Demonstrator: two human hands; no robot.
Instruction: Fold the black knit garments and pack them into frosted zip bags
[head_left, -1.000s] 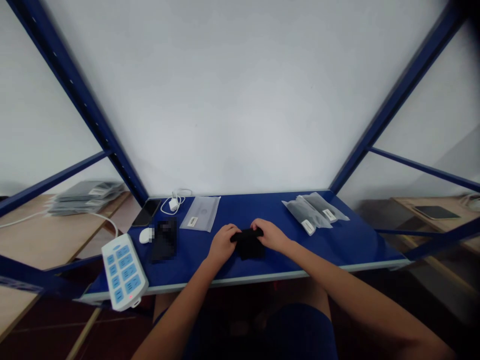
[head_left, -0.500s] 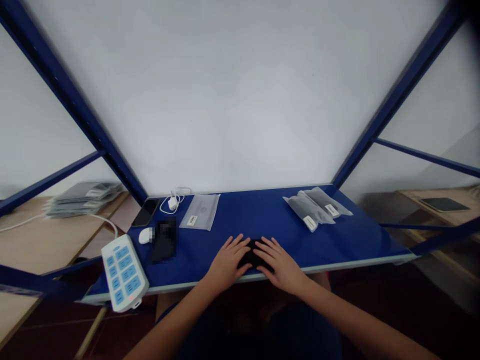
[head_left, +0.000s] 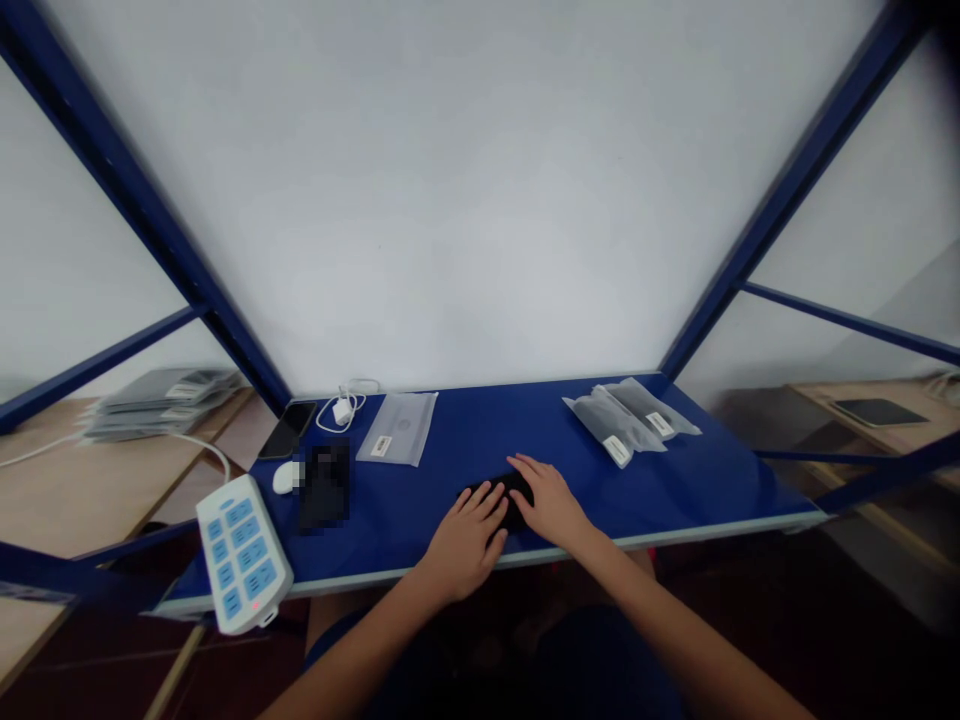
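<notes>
A small black item (head_left: 513, 512), perhaps cloth, lies near the front edge of the blue table (head_left: 480, 420). On its left part rests my left hand (head_left: 466, 535), palm down with the fingers spread. My right hand (head_left: 549, 502) lies over the item's right side, its fingers stretched out and the thumb apart. Both hands cover much of the item, so its full shape is hidden. A flat clear bag (head_left: 399, 428) with a label lies behind and left of my hands. Two filled clear bags (head_left: 611, 425) (head_left: 656, 405) are at the right back.
At the left are a white and blue power strip (head_left: 244, 553), a phone (head_left: 288, 430), a white mouse (head_left: 286, 477), a charger with cable (head_left: 343, 408) and a partly pixelated dark item (head_left: 325, 485). Stacked bags (head_left: 157, 400) lie on a wooden table beyond the blue frame.
My left hand has shifted slightly, and my right hand has moved up and turned inward over the black item. More of the item's left end shows, and it looks spread wider.
</notes>
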